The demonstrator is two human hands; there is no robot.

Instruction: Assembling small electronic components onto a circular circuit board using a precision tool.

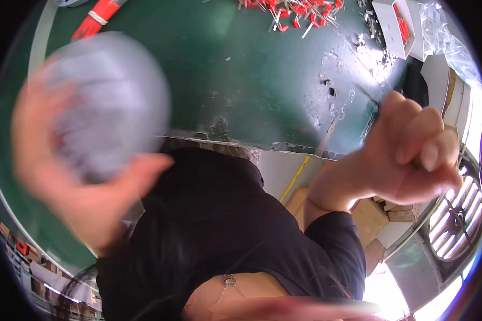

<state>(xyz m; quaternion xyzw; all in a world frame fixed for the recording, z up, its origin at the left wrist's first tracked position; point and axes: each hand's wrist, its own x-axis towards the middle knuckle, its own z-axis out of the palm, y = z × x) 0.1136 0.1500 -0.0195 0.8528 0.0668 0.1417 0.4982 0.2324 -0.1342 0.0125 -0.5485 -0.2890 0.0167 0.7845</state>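
Note:
My left hand (43, 166) is wrapped round the side of a rounded, pale grey-white object (115, 101), held up over the left part of the green table. Motion blurs both, and the object's exact kind does not show. On the right, my right hand (412, 142) is raised past the table's near edge with its fingers curled closed. A thin dark streak (368, 94) meets its index finger; whether the hand grips it I cannot tell, and the inside of the fist is hidden.
Red-ended metal pieces (300, 12) lie heaped at the green table's (241, 80) far side. A white box (393, 29) with red pieces stands far right, beside clear plastic (444, 37). A banded red bundle (97, 18) lies far left. Cardboard boxes (372, 219) are below right.

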